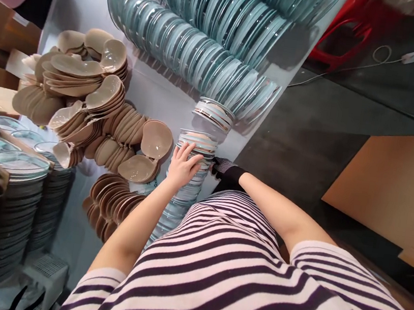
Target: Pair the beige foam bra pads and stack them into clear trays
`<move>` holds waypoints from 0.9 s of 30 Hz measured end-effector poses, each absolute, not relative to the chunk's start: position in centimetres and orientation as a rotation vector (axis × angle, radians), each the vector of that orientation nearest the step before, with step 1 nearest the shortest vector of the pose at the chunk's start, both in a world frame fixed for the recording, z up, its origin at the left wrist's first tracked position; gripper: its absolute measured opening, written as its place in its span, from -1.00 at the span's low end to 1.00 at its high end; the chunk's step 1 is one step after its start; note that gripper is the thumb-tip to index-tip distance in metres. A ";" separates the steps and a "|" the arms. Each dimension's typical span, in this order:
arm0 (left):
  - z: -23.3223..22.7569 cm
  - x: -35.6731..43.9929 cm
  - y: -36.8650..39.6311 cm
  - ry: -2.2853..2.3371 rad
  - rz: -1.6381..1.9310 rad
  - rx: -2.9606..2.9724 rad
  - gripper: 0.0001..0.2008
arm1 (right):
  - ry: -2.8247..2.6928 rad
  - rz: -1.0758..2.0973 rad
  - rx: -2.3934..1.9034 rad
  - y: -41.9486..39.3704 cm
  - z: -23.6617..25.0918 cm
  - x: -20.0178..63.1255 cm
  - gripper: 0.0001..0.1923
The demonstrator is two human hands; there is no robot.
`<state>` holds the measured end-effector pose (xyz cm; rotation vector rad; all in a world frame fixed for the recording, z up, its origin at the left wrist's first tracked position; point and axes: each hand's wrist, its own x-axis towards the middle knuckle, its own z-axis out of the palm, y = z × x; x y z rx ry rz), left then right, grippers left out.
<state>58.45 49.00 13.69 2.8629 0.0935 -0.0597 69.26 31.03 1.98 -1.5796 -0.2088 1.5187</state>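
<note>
Nearest, a striped shirt (212, 279) is curving over the close end of a row of clear plastic trays (178, 207), the thing being handled, which is running from beside the body towards the far side. The bare left hand (183, 168) is resting on the row's far part with fingers spread and thumb held apart, gripping nothing closed. The right hand (224, 167), wearing a black mesh glove (234, 175), is touching or lying just beside the row's right side; its fingers are partly hidden, so one cannot tell how tightly they are closing. The step in hand appears to be steadying or aligning the trays; the next move seems to be calling for light, even pressure from both sides, since thin, slick rims are likely to slip. On the left, tall stacks of similar trays (16, 220) are standing with shiny, oval tops. Closer to the hands, fanned brown cups (112, 198) are lying smooth and curved, and beyond them a heap of beige cups (75, 67) is showing a glossy, kidney-shaped moulding. Past the left hand, a short stack of trays (214, 114) is sitting apart on the white tabletop (177, 107). Farther off, long rows of trays (191, 45) are leaning edge to edge, transparent and ribbed-looking, while a red plastic chair (380, 17) is standing at far right.
</note>
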 end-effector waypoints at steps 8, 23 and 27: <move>13.6 58.4 48.7 0.109 -0.098 2.871 -0.68 | -0.154 1.533 -1.626 32.0 2.5 69.9 -0.92; 12.6 57.4 48.9 0.408 -0.023 2.792 -0.18 | -0.118 1.314 -1.755 32.4 6.4 75.4 -0.77; 12.7 59.1 49.2 0.410 0.003 2.767 -0.21 | -0.361 1.365 -1.914 33.3 7.2 76.0 -0.89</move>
